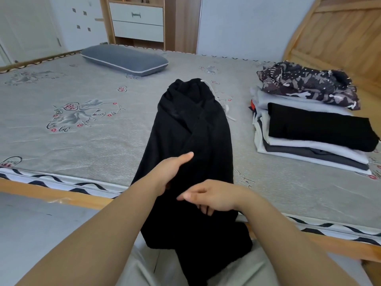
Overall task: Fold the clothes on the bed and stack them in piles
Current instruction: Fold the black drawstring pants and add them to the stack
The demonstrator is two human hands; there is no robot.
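Both hands are on the black trousers, which lie lengthwise down the middle of the bed, waistband at 12 o'clock and legs running toward 6 o'clock, over the mattress edge and down across the person's lap. Left hand grips the left side of the cloth about halfway along: its thumb lies straight on top, pointing toward 2 o'clock, while the other fingers are hidden under the fabric. Right hand sits just beside it at 4 o'clock from the left hand, over the trousers near the mattress edge; its fingers are curled downward into the cloth, with the thumb pointing toward 9 o'clock. Whether those fingers truly pinch a fold cannot be told for sure, though they seem to hold the fabric.

A white drawstring trails from the waistband toward 3 o'clock onto the mattress.

At 2 o'clock from the trousers, well apart from them, stands a stack of folded clothes in white and grey layers, with a folded black garment lying on top at the front. Behind it, on the same stack, rests a loosely bunched patterned garment in dark and pale blotches.

At 11 o'clock, near the far edge of the bed, lies a grey pillow with white piping. Beyond it stands a wooden cabinet with white drawers. A wooden headboard rises at 1 o'clock.
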